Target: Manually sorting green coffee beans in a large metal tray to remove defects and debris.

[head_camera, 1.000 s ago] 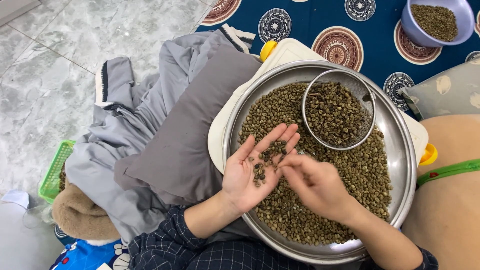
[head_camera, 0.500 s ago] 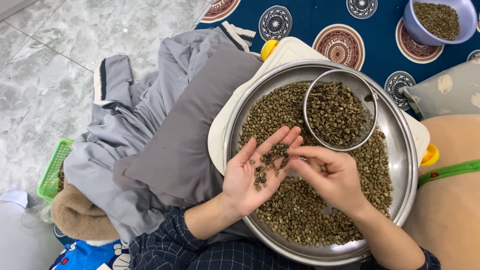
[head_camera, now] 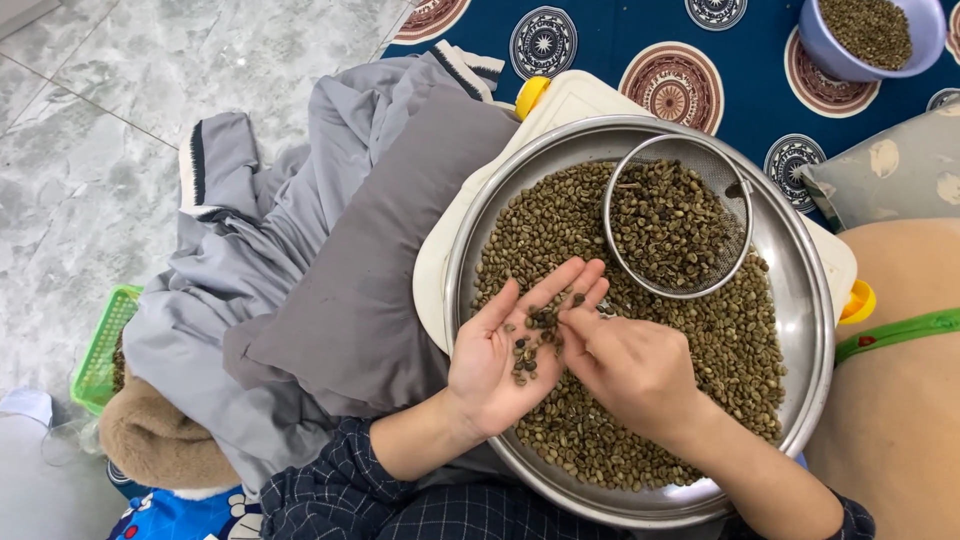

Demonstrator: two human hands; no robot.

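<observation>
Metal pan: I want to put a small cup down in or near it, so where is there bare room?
Bare steel shows along the pan wall right of the sieve, and a sliver at the near rim. The marble floor left of the grey cloth is open. Crowded: beans cover the pan bottom, and the left hand and right hand meet over them.

A: What clothing is visible on the person?

B: A dark navy shirt with a thin light windowpane check. Both sleeves (head_camera: pixel 345 480) are pushed up, leaving the forearms bare.

A: Anything on the hands?

B: The left hand (head_camera: pixel 505 350) and right hand (head_camera: pixel 625 365) are bare: no gloves, rings or watch visible.
</observation>
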